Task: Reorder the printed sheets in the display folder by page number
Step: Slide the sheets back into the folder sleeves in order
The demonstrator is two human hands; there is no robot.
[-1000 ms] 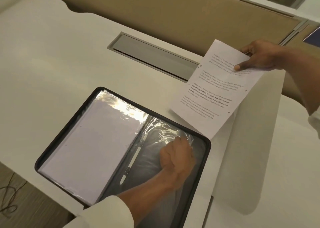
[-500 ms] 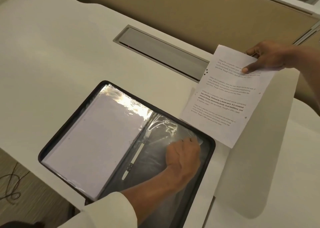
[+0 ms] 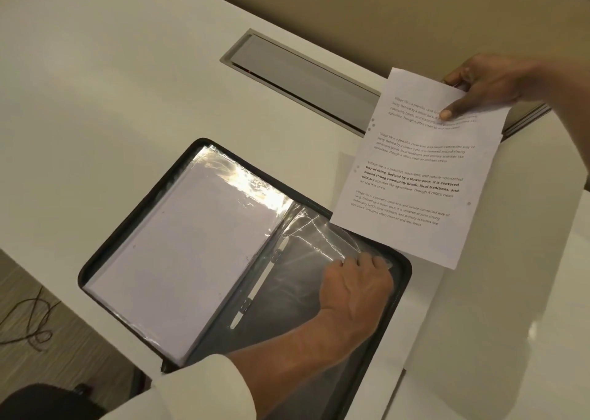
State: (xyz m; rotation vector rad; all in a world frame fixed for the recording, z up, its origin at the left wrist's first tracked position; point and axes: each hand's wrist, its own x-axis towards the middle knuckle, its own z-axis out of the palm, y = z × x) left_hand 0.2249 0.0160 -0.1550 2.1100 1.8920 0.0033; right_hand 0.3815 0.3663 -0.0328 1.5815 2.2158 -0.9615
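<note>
An open display folder (image 3: 135, 212) with a black zip border lies on a white desk (image 3: 111, 84), turned at an angle. Its left half holds a thick stack of white sheets (image 3: 191, 253) under glossy plastic that catches the light near the top. A pale strip (image 3: 255, 288) runs down the spine. On the right half lies a clear sleeve (image 3: 316, 231), crinkled, with the dark cover showing through it.

The person's left hand (image 3: 354, 288) reaches in from below, a white cuff (image 3: 198, 387) at the forearm. Its fingers are curled tightly at the sleeve's upper edge, gripping the plastic there.

The right hand (image 3: 485, 84) comes in from the upper right and holds one printed sheet (image 3: 415, 170) by its top corner, the thumb pressed on the printed face and the other fingers behind the paper. The sheet carries four short paragraphs, one partly in bold; I cannot make out a page number. It hangs tilted above the desk, and its lower edge overlaps the folder's upper right corner, just beside the left hand.

Behind the folder, a long grey slot (image 3: 303, 81) is set into the desk, and a beige partition (image 3: 351, 4) stands beyond it. Thin cords (image 3: 28, 327) lie on the floor at lower left.
</note>
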